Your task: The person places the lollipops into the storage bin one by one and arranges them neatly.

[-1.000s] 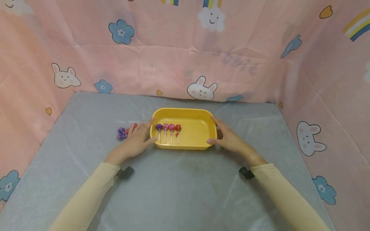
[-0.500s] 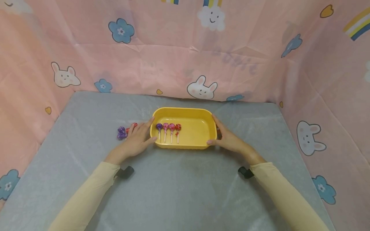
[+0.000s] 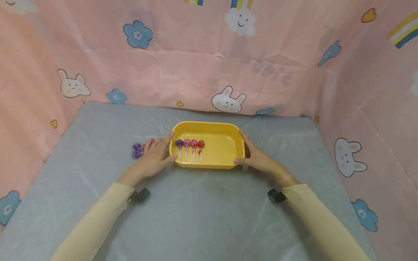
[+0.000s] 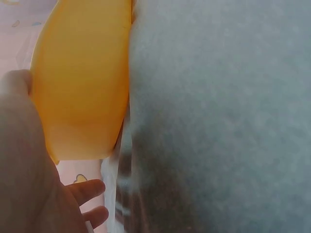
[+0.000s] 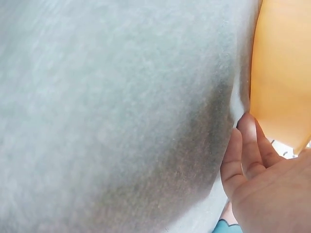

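In the head view a yellow tray (image 3: 222, 150) stands on the grey table. Across its left half lie several lollipops in a row, purple (image 3: 179, 143), pink (image 3: 187, 143) and red (image 3: 201, 144), sticks toward the person. The left hand (image 3: 152, 158) grips the tray's left end, its thumb at the near corner and index finger at the far one. Around the right end, the right hand (image 3: 260, 158) holds in the same way. Both wrist views show fingers at the tray's outer wall (image 4: 82, 82), (image 5: 282, 73); lollipops are out of sight there.
Purple lollipops (image 3: 136, 150) and a red one (image 3: 151, 141) lie beside the left hand, partly covered by it. A small dark red patch (image 3: 246, 149) shows between the right hand and the tray, too small to tell. Pink printed cloth (image 3: 183, 72) stands behind the table.
Both hands and the tray stay in place. The small dark red patch beside the right hand's fingers now shows more clearly.
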### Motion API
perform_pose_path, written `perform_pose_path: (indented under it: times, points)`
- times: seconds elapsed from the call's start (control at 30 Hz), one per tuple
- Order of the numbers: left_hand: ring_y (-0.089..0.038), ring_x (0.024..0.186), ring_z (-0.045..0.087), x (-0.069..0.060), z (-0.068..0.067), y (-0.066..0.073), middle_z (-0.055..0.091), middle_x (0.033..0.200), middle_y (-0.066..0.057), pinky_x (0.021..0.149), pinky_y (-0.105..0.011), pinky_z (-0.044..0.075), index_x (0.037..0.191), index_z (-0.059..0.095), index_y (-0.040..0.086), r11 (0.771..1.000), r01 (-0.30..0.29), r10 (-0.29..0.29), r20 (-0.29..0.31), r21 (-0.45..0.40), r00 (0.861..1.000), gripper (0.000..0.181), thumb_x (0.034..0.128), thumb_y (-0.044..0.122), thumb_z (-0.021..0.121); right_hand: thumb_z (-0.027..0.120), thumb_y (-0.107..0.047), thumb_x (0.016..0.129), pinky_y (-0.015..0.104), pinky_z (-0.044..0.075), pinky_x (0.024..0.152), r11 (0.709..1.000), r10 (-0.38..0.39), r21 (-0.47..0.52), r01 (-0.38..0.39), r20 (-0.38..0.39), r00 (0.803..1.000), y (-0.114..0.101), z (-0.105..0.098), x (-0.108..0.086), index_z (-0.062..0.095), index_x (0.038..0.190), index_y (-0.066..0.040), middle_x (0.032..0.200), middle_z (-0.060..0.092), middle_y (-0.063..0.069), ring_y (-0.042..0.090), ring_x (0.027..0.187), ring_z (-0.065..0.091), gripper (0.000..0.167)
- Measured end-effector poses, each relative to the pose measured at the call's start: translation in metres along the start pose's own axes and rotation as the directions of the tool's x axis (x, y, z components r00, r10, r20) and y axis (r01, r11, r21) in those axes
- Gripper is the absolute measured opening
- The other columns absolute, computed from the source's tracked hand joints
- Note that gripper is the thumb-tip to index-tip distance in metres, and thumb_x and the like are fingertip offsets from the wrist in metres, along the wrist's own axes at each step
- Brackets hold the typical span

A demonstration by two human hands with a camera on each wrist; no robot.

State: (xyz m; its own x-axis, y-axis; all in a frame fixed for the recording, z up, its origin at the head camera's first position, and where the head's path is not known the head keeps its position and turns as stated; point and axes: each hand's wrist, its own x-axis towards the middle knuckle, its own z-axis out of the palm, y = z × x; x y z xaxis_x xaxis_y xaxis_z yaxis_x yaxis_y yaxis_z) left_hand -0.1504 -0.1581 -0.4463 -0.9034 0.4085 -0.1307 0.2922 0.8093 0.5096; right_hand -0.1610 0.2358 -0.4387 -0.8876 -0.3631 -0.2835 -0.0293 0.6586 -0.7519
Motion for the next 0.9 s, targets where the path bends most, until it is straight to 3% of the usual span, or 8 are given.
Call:
perform_pose_path:
  times: [0.3, 0.43, 0.53, 0.6, 0.77, 0.9]
  points:
    - [-0.043, 0.149, 0.025, -0.011, -0.011, -0.007, 0.029, 0.162, -0.017, 0.122, -0.064, 0.010, 0.161, 0.007, 0.021, 0.999, -0.036, 0.039, -0.100, 0.027, 0.994, 0.082, 0.0988, 0.051, 0.052, 0.077, -0.044, 0.084, 0.061, 0.032, 0.116, 0.999, 0.044, 0.026, -0.044, -0.007, 0.999, -0.002, 0.002, 0.001, -0.009, 0.158, -0.039, 0.158, 0.032, 0.012, 0.033, 0.136, 0.041, 0.114]
    - [-0.040, 0.130, 0.048, -0.015, -0.022, -0.015, 0.052, 0.142, -0.020, 0.115, -0.061, 0.031, 0.160, 0.018, 0.020, 1.000, -0.003, 0.008, -0.187, 0.028, 0.982, 0.080, 0.0960, 0.043, 0.061, 0.076, -0.045, 0.084, 0.063, 0.029, 0.117, 0.999, 0.041, 0.027, -0.040, -0.002, 0.999, 0.000, 0.002, 0.001, -0.010, 0.157, -0.039, 0.162, 0.025, 0.012, 0.035, 0.141, 0.038, 0.114]
    - [-0.037, 0.120, 0.054, -0.017, -0.030, -0.020, 0.058, 0.133, -0.019, 0.108, -0.061, 0.041, 0.157, 0.029, 0.019, 0.999, 0.040, -0.040, -0.236, -0.004, 0.971, 0.073, 0.0946, 0.035, 0.065, 0.076, -0.045, 0.084, 0.063, 0.029, 0.117, 0.999, 0.042, 0.031, -0.042, 0.003, 0.999, 0.001, 0.002, 0.001, -0.011, 0.157, -0.041, 0.161, 0.027, 0.013, 0.035, 0.141, 0.038, 0.113]
    - [-0.037, 0.119, 0.054, -0.019, -0.035, -0.025, 0.057, 0.139, -0.018, 0.104, -0.059, 0.045, 0.153, 0.038, 0.017, 0.998, 0.055, -0.059, -0.264, -0.020, 0.963, 0.066, 0.0946, 0.031, 0.065, 0.076, -0.045, 0.084, 0.063, 0.029, 0.117, 0.998, 0.042, 0.035, -0.042, 0.005, 0.999, 0.001, 0.002, 0.001, -0.011, 0.156, -0.043, 0.160, 0.030, 0.014, 0.035, 0.141, 0.038, 0.113]
    - [-0.038, 0.116, 0.056, -0.020, -0.041, -0.041, 0.059, 0.138, -0.020, 0.103, -0.058, 0.044, 0.143, 0.051, 0.010, 0.998, 0.051, -0.060, -0.311, -0.037, 0.949, 0.052, 0.0952, 0.024, 0.065, 0.076, -0.045, 0.084, 0.062, 0.032, 0.116, 0.998, 0.046, 0.037, -0.046, 0.008, 0.999, 0.001, 0.002, 0.002, -0.011, 0.154, -0.047, 0.156, 0.034, 0.013, 0.034, 0.138, 0.041, 0.112]
    - [-0.042, 0.129, 0.051, -0.018, -0.045, -0.052, 0.057, 0.141, -0.022, 0.110, -0.061, 0.038, 0.142, 0.052, 0.008, 0.998, 0.044, -0.058, -0.285, -0.053, 0.957, 0.049, 0.0965, 0.022, 0.064, 0.076, -0.045, 0.085, 0.059, 0.036, 0.113, 0.998, 0.056, 0.023, -0.056, 0.006, 0.998, -0.001, 0.002, 0.002, -0.012, 0.155, -0.046, 0.150, 0.040, 0.013, 0.032, 0.131, 0.046, 0.112]
